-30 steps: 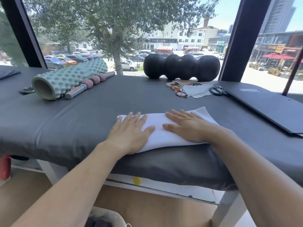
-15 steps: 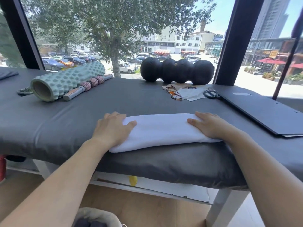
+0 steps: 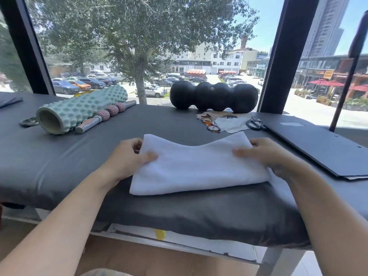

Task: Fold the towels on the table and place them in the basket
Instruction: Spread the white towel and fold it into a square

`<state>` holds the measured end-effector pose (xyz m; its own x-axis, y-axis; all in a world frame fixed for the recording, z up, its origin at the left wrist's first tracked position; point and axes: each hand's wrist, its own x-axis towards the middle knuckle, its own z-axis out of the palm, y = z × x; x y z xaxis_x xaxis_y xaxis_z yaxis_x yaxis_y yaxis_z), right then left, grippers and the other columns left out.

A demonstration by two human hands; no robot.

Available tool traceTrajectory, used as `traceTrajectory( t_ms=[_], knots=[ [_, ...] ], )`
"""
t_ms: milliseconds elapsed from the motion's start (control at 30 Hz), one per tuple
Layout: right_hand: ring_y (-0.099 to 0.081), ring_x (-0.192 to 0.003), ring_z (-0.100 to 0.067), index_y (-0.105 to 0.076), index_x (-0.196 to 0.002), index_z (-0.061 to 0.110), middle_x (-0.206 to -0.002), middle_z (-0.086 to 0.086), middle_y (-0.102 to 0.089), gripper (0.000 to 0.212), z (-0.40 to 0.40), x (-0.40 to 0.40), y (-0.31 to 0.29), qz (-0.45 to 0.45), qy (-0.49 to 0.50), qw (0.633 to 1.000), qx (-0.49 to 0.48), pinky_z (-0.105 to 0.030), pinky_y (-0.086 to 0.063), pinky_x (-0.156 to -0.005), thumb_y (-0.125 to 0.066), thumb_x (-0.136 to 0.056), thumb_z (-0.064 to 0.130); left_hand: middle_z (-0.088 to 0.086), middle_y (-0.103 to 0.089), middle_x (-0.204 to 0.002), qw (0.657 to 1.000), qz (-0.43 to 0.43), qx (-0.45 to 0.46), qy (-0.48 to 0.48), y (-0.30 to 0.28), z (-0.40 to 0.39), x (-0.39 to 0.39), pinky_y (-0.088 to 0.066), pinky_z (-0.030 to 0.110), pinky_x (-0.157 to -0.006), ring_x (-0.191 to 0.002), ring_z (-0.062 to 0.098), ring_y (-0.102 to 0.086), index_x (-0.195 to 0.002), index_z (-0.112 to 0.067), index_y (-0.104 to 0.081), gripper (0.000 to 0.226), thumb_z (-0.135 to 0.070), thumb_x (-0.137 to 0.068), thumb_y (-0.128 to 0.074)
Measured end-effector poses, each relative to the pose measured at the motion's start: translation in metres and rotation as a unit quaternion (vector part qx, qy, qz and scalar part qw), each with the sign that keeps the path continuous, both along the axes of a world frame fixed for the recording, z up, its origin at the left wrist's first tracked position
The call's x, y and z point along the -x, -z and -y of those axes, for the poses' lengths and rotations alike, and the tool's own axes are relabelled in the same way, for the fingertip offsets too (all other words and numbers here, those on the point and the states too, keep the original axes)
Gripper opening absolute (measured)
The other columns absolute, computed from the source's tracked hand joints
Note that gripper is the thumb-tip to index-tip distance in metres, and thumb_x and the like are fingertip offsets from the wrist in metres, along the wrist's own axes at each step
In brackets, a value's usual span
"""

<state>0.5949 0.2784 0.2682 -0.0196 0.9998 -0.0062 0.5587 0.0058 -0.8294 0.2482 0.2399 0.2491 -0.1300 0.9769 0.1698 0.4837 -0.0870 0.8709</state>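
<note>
Gripping each end of the towel (image 3: 197,166), the left hand (image 3: 127,160) and right hand (image 3: 264,156) pinch it with thumbs on top and fingers curled under. An uneven lift could let the layers slide apart. White, thick and folded into a band, it lies at the table's (image 3: 79,156) near edge, its far edge raised.

Two bare forearms enter from 7 and 5 o'clock — no sleeves in view; the left hand (image 3: 127,158) and right hand (image 3: 264,154) wear nothing — unadorned wrists.
</note>
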Motion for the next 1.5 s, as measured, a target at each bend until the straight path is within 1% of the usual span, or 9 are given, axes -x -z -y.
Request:
traceTrajectory(
  t_ms=[67,200,400,633,767,900,1100,1333,1500],
  knots=[
    [-0.075,-0.092,-0.021,-0.074,-0.11,0.016,-0.102,-0.005,-0.078,0.027,0.001,-0.001,-0.007,-0.097,-0.014,0.995,-0.033,-0.04,-0.06,-0.086,-0.079,-0.083,0.011,0.003,-0.074,-0.089,0.995,0.058,-0.075,-0.023,-0.005,-0.003,-0.001,-0.052,0.033,-0.07,-0.077,0.017,-0.065,-0.09,-0.016,-0.069,0.019,-0.016,-0.08,-0.084],
    [-0.063,-0.063,-0.006,-0.07,-0.099,0.019,-0.085,0.003,-0.07,0.025,0.008,0.006,-0.022,-0.189,0.011,0.969,-0.159,-0.014,-0.046,-0.048,-0.074,-0.085,-0.002,-0.013,-0.069,-0.072,0.964,0.129,-0.23,-0.039,-0.018,-0.007,-0.002,-0.049,0.031,-0.072,-0.072,0.01,-0.058,-0.078,-0.031,-0.064,0.031,-0.01,-0.074,-0.087],
    [-0.066,-0.09,-0.01,-0.054,-0.072,0.014,-0.091,0.004,-0.073,0.032,0.01,0.003,-0.021,-0.213,-0.029,0.942,-0.259,-0.017,-0.052,-0.07,-0.069,-0.084,-0.011,-0.013,-0.078,-0.087,0.95,0.155,-0.268,0.043,-0.024,-0.003,0.003,-0.055,0.019,-0.078,-0.087,0.004,-0.072,-0.068,-0.024,-0.059,0.046,0.019,-0.083,-0.066],
    [-0.058,-0.119,0.006,-0.061,-0.056,0.027,-0.12,0.02,-0.07,0.055,0.029,-0.045,-0.019,0.238,-0.215,0.947,0.034,-0.022,-0.049,-0.098,-0.054,-0.086,-0.018,0.014,-0.079,-0.085,0.966,-0.061,0.029,0.249,-0.02,0.029,0.033,-0.056,0.022,-0.09,-0.094,0.017,-0.075,-0.048,-0.015,-0.069,0.061,0.033,-0.078,-0.045],
    [-0.066,-0.089,-0.016,-0.068,-0.064,0.025,-0.101,0.003,-0.074,0.052,0.034,-0.03,-0.024,0.261,-0.036,0.958,-0.113,-0.032,-0.051,-0.078,-0.039,-0.093,-0.007,0.009,-0.078,-0.077,0.99,-0.027,-0.08,0.11,-0.021,0.024,0.02,-0.056,0.033,-0.08,-0.072,0.014,-0.074,-0.059,-0.015,-0.074,0.055,0.027,-0.078,-0.045],
    [-0.059,-0.085,-0.012,-0.064,-0.104,0.028,-0.1,0.008,-0.064,0.016,0.033,0.002,-0.017,0.21,0.024,0.971,-0.114,-0.03,-0.047,-0.073,-0.059,-0.097,0.042,-0.02,-0.066,-0.123,0.984,-0.119,-0.102,0.081,-0.018,0.029,-0.02,-0.041,0.015,-0.097,-0.11,-0.01,-0.059,-0.115,-0.03,-0.07,0.022,-0.018,-0.097,-0.065],
    [-0.068,-0.068,-0.026,-0.062,-0.075,0.011,-0.075,-0.006,-0.068,0.095,0.031,0.006,-0.003,0.417,0.048,0.905,0.074,-0.036,-0.057,-0.072,-0.033,-0.062,0.1,-0.018,0.0,-0.168,0.875,-0.454,0.072,0.152,0.015,0.03,-0.05,0.004,0.041,-0.127,-0.155,0.005,0.003,-0.16,-0.041,-0.003,0.106,-0.096,-0.071,-0.018],
    [-0.067,-0.086,-0.019,-0.066,-0.101,0.018,-0.097,0.001,-0.07,0.045,0.031,0.007,-0.004,0.175,0.006,0.984,0.018,-0.032,-0.053,-0.071,-0.088,-0.07,0.042,-0.019,0.01,-0.168,0.864,-0.462,0.085,0.18,0.011,0.032,-0.052,0.004,0.055,-0.124,-0.156,0.015,0.014,-0.153,-0.058,0.007,0.115,-0.102,-0.058,-0.039],
    [-0.073,-0.092,-0.023,-0.071,-0.108,0.023,-0.099,0.0,-0.076,0.026,0.026,-0.001,0.002,0.073,-0.023,0.997,0.031,-0.043,-0.059,-0.086,-0.079,-0.084,0.016,-0.022,0.012,-0.166,0.86,-0.463,0.096,0.191,0.007,0.033,-0.057,0.009,0.062,-0.121,-0.153,0.011,0.021,-0.154,-0.056,0.004,0.121,-0.1,-0.056,-0.049]
  ],
)
